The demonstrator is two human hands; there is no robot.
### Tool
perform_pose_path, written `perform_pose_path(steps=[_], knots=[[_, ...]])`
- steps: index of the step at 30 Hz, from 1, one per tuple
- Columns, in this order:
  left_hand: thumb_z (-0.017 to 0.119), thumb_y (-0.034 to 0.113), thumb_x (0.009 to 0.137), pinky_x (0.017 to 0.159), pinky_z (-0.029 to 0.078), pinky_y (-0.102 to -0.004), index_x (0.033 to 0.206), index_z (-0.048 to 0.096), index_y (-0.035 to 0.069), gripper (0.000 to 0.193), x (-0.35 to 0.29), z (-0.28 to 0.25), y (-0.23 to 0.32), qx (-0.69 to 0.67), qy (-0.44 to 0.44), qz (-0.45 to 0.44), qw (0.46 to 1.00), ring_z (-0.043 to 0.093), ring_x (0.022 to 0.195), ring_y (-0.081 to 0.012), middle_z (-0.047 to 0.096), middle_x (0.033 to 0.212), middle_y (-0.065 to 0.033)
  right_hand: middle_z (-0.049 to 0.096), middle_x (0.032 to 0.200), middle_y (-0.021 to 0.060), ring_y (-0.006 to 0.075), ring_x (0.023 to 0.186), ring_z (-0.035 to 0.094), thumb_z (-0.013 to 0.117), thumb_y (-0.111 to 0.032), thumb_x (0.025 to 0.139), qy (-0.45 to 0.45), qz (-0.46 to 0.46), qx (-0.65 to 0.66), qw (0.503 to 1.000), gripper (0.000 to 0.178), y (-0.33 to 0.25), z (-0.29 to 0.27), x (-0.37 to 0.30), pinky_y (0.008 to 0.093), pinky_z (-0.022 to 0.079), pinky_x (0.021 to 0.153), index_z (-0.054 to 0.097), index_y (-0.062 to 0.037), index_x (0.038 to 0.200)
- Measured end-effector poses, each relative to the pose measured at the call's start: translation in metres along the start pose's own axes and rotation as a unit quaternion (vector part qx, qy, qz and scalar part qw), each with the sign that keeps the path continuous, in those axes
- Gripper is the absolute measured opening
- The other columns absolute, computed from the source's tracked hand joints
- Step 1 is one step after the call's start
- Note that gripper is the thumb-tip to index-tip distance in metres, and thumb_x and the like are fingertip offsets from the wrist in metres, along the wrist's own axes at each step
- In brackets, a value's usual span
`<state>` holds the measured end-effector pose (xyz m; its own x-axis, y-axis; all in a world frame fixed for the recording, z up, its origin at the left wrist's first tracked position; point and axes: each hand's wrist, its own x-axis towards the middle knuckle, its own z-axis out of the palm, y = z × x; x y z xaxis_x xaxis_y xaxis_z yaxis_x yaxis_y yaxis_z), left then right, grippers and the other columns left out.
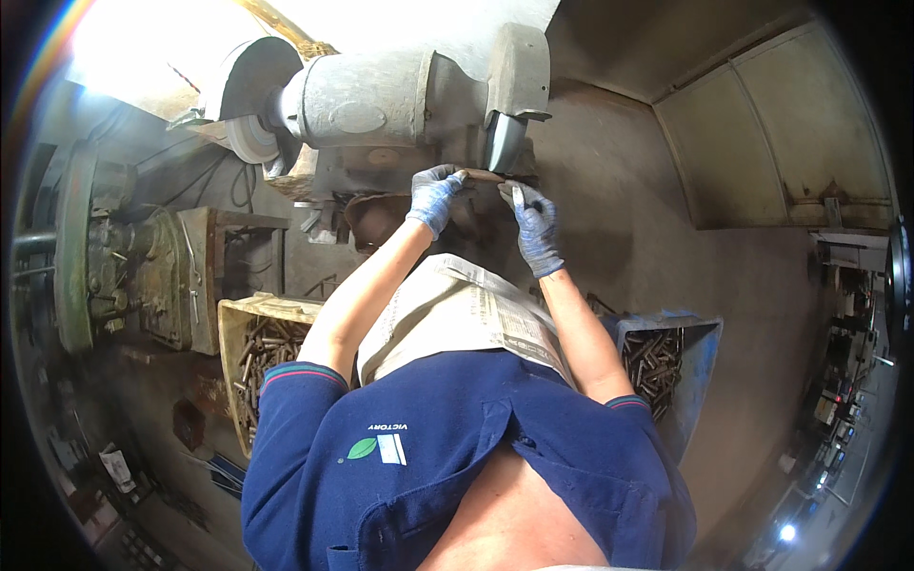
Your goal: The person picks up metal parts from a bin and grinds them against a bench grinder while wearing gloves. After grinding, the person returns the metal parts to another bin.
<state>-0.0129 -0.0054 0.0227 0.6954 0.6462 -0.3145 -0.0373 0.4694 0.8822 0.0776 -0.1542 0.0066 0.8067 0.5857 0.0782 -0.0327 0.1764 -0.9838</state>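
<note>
A short brownish metal rod (486,176) lies crosswise between my two gloved hands. My left hand (437,198), in a blue and grey glove, is closed in a pinch on the rod's left end. At the other end, the fingers of my right hand (536,228) close on its tip. The rod is right at the lower edge of the dark grinding wheel (506,143) of a bench grinder (362,95); whether they touch cannot be made out. A guard (521,71) covers the wheel's upper part.
A pale second wheel (252,138) sits at the grinder's left end. A yellow crate (271,305) and a blue crate (702,381), both with many metal pieces, flank my lap. Printed cloth (457,305) covers my lap. A greenish machine (157,276) stands at left, metal panels (771,133) at right.
</note>
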Motion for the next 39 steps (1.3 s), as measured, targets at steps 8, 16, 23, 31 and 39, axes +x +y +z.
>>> perform_pose_path(steps=[8, 16, 23, 31, 39], knots=[[0.06, 0.007, 0.085, 0.064, 0.049, -0.0229, 0.09, 0.063, -0.001, 0.01, -0.008, -0.012, 0.01, 0.056, 0.023, 0.03, 0.998, 0.061, 0.069, -0.0125, 0.065, 0.078, -0.0062, 0.068, 0.088, 0.0089, 0.0156, 0.085, 0.063, 0.061, -0.009, 0.085, -0.012, 0.018, 0.073, 0.997, 0.017, -0.003, 0.013, 0.001, 0.0274, 0.048, 0.081, 0.066, 0.0, 0.098], [0.062, 0.005, 0.083, 0.066, 0.047, -0.0212, 0.096, 0.063, -0.004, 0.015, -0.053, 0.001, 0.012, 0.076, -0.066, 0.118, 0.988, 0.058, 0.072, -0.0072, 0.065, 0.083, -0.0044, 0.055, 0.115, 0.0203, 0.0336, 0.109, 0.054, 0.07, -0.012, 0.072, -0.078, -0.32, -0.306, 0.893, 0.041, -0.082, -0.018, -0.043, 0.0368, 0.044, 0.092, 0.06, -0.0009, 0.11], [0.067, 0.008, 0.081, 0.066, 0.048, -0.0215, 0.098, 0.063, -0.005, 0.021, -0.057, 0.032, 0.019, 0.17, -0.18, 0.144, 0.958, 0.056, 0.073, -0.0056, 0.066, 0.083, -0.0043, 0.054, 0.115, 0.0204, 0.032, 0.109, 0.053, 0.071, -0.02, 0.073, 0.0, -0.287, -0.3, 0.91, 0.043, -0.117, -0.075, -0.081, 0.0376, 0.041, 0.094, 0.06, 0.0019, 0.109], [0.061, 0.006, 0.085, 0.062, 0.051, -0.0246, 0.098, 0.061, -0.005, 0.018, -0.062, -0.03, 0.006, 0.077, -0.07, -0.013, 0.994, 0.063, 0.072, -0.0148, 0.065, 0.083, -0.0095, 0.061, 0.107, 0.0141, 0.0211, 0.098, 0.056, 0.063, -0.016, 0.083, 0.29, -0.083, -0.4, 0.866, 0.031, -0.124, -0.201, -0.216, 0.0319, 0.042, 0.089, 0.06, 0.0042, 0.106], [0.061, 0.007, 0.083, 0.065, 0.054, -0.0258, 0.095, 0.064, -0.003, 0.015, -0.082, -0.098, 0.001, 0.176, 0.06, 0.046, 0.981, 0.061, 0.073, -0.0106, 0.065, 0.082, -0.0067, 0.063, 0.101, 0.0135, 0.0202, 0.09, 0.057, 0.059, -0.01, 0.085, 0.259, 0.012, -0.426, 0.867, 0.021, -0.06, -0.238, -0.209, 0.0308, 0.044, 0.084, 0.062, 0.0065, 0.098]])
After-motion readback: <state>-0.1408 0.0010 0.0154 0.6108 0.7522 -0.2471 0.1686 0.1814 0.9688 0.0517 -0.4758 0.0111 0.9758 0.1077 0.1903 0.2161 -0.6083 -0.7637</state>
